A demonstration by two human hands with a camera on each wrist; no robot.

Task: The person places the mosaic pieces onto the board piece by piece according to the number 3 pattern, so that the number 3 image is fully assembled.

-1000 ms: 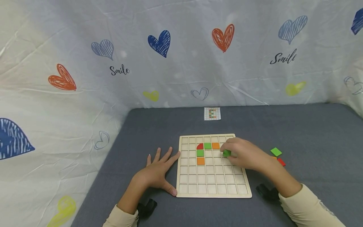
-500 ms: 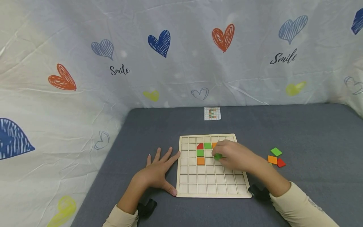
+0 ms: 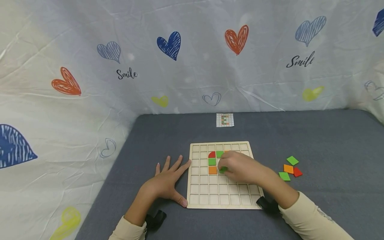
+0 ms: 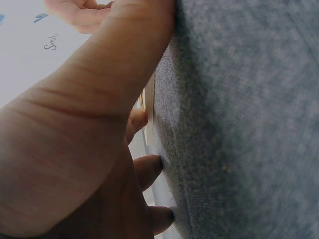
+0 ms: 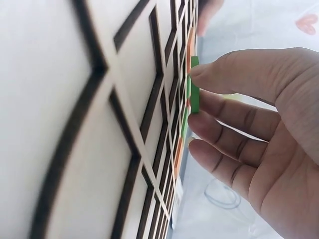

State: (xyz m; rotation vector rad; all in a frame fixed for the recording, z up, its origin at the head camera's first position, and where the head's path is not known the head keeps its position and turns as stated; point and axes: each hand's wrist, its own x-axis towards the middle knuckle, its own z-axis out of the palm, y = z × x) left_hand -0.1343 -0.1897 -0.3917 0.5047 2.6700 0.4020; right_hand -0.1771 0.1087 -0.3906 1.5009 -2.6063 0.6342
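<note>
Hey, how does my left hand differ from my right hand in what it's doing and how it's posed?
Your left hand has its fingers spread, while your right hand pinches a green tile. Your left hand lies along the left edge of the wooden grid board; your right hand is over the board. Both are bare.

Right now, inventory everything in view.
Backdrop: 1, whitish with hearts, behind
Table: 1, grey, centre
Board: 1, beige, on table
Board tiles: 5, red, green and orange, in grid
Held tile: 1, green, over board
Loose tiles: 4, green, orange and red, right of board
Card: 1, whitish with coloured squares, beyond board
Sleeves: 2, cream, bottom of view
Wrist gear: 2, black, by sleeves
Left hand: 1, at board's left edge
Right hand: 1, pinching held tile
</note>
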